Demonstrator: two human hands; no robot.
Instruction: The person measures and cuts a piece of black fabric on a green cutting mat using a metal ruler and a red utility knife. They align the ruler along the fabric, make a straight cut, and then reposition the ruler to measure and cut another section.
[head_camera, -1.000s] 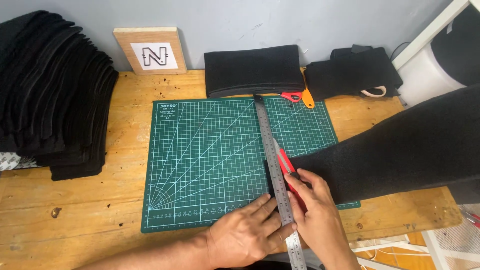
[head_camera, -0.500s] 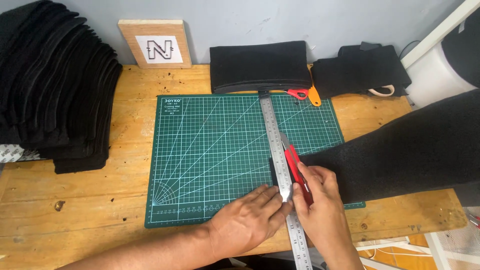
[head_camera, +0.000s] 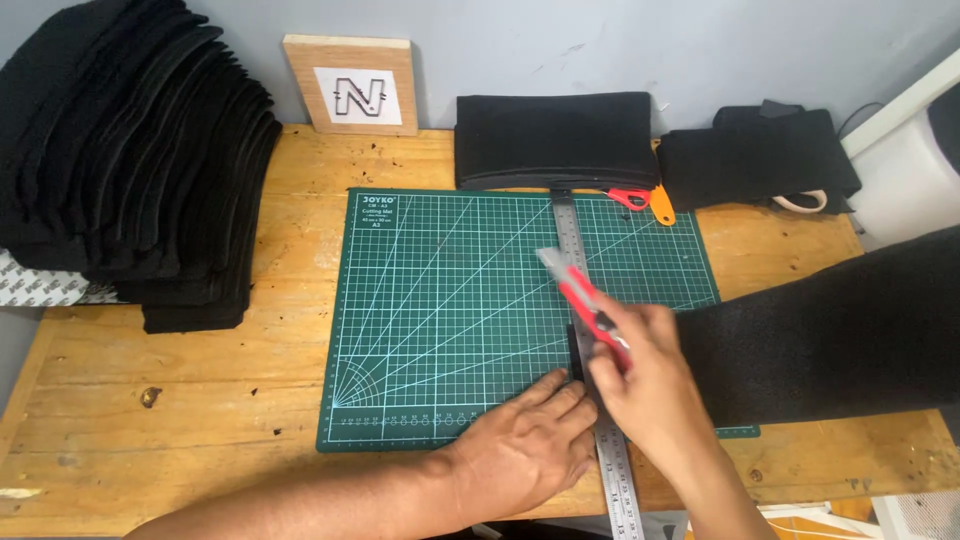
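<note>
On the wooden bench (head_camera: 200, 400), the left hand (head_camera: 525, 450) is pressing flat on the steel ruler (head_camera: 575, 250), which is running lengthwise away from it, while the right hand (head_camera: 650, 385), just beside, is gripping a red cutter (head_camera: 585, 300).

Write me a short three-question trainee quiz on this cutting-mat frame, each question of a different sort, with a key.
1. True or false: the left hand presses on the metal ruler that lies on the green cutting mat.
2. Multiple choice: the right hand holds A) scissors, B) a red utility knife, C) a pen.
3. Fill in: the stack of black foam pieces stands at the ____ end of the wooden table.

Key
1. True.
2. B; the knife's blade end points away from the person, just right of the ruler.
3. Left.
</note>
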